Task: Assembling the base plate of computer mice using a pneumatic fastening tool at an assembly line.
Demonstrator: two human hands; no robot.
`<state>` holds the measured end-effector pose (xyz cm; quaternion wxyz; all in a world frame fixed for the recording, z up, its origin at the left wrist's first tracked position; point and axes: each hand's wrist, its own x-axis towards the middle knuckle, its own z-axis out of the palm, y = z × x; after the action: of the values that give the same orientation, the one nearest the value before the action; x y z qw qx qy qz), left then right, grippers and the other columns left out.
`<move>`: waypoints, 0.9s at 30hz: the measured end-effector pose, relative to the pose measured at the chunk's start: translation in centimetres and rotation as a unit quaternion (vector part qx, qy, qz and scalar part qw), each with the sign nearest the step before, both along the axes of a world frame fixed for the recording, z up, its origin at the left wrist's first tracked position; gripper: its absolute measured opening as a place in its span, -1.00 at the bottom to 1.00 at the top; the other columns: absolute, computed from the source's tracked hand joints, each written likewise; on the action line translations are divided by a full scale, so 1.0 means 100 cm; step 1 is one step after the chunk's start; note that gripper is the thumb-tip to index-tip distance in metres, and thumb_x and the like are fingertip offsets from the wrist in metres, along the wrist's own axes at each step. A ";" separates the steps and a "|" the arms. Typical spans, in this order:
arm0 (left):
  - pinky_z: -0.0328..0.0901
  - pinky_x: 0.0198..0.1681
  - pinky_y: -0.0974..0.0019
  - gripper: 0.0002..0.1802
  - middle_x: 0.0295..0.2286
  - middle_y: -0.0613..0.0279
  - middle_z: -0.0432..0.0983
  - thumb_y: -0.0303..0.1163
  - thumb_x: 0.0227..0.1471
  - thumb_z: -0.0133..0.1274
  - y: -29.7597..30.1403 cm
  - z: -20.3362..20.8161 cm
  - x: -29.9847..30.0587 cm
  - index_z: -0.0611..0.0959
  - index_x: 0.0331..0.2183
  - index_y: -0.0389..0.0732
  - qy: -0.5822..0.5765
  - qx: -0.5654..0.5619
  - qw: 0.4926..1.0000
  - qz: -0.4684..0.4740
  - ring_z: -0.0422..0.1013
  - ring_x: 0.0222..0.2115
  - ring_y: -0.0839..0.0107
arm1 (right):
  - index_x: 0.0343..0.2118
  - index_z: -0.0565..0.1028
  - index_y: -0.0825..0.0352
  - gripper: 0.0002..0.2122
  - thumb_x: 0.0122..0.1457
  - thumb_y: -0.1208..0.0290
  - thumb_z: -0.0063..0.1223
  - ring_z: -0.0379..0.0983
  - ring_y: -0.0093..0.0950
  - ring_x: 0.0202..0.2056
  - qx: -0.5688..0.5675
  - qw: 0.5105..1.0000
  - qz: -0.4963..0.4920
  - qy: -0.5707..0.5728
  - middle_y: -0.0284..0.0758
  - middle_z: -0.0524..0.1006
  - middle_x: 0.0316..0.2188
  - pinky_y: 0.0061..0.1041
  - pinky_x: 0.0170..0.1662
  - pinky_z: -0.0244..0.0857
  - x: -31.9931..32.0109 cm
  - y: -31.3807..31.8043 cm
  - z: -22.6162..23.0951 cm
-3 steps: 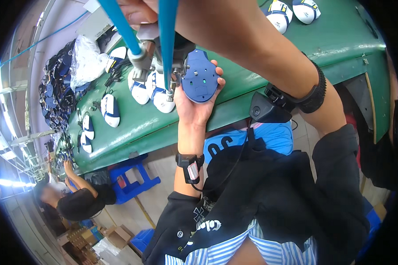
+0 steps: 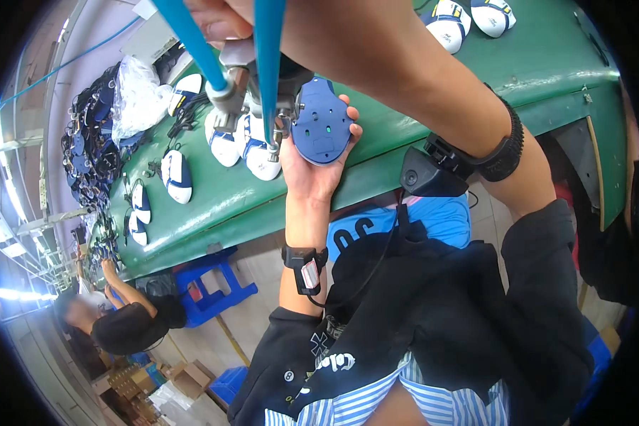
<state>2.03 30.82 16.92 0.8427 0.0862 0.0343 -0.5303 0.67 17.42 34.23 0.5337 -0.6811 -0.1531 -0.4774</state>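
My left hand (image 2: 311,174) cradles a computer mouse (image 2: 322,135) with its dark blue underside up, fingers curled round its right edge. Small holes and a green spot show in that underside. Across the top reaches my right arm. Partly cut off by the upper edge, my right hand (image 2: 224,20) is closed at the top of a hose-fed screwdriver (image 2: 236,89) with a metal head and two blue tubes. A thin metal nozzle on this tool hangs just left of the mouse, by my left thumb; whether they touch I cannot tell.
White and blue mice (image 2: 176,176) lie along the green table (image 2: 227,202), some with cables. Beyond its left side are a heap of dark blue parts (image 2: 92,135) and a clear plastic bag (image 2: 136,99). Another person (image 2: 131,319) works at lower left near a blue stool (image 2: 216,287).
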 end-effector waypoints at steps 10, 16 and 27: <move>0.39 -0.04 -0.04 -0.47 -0.03 -0.12 0.42 -0.06 0.30 -0.16 -0.008 -0.006 0.003 0.44 0.08 -0.29 0.037 0.021 0.999 0.006 0.39 -0.05 -0.04 | -0.27 0.57 0.43 -0.79 0.26 0.34 0.15 0.43 -0.65 -0.51 -0.014 0.999 -0.025 0.014 -0.38 0.58 -0.49 -0.61 -0.46 0.27 -0.037 -0.015 0.012; 0.36 -0.01 0.03 -0.32 0.01 -0.18 0.31 0.03 0.23 -0.08 0.000 -0.009 0.009 0.35 0.13 -0.34 0.010 0.001 1.000 0.009 0.30 -0.06 0.01 | -0.27 0.57 0.43 -0.79 0.26 0.34 0.15 0.43 -0.65 -0.51 -0.022 0.999 -0.028 0.022 -0.38 0.59 -0.49 -0.61 -0.45 0.28 -0.074 -0.015 0.020; 0.38 0.01 0.00 -0.27 -0.01 -0.20 0.32 0.09 0.23 -0.04 0.019 -0.001 0.003 0.35 0.11 -0.38 -0.021 0.004 1.000 0.015 0.32 -0.05 0.00 | -0.27 0.57 0.43 -0.79 0.26 0.33 0.16 0.43 -0.65 -0.50 0.001 1.000 -0.023 0.018 -0.38 0.59 -0.48 -0.61 -0.44 0.28 -0.046 0.009 0.022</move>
<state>2.32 32.71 16.86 0.8508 0.1000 0.0204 -0.5155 -3.90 18.28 36.47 0.5256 -0.6924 -0.1276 -0.4776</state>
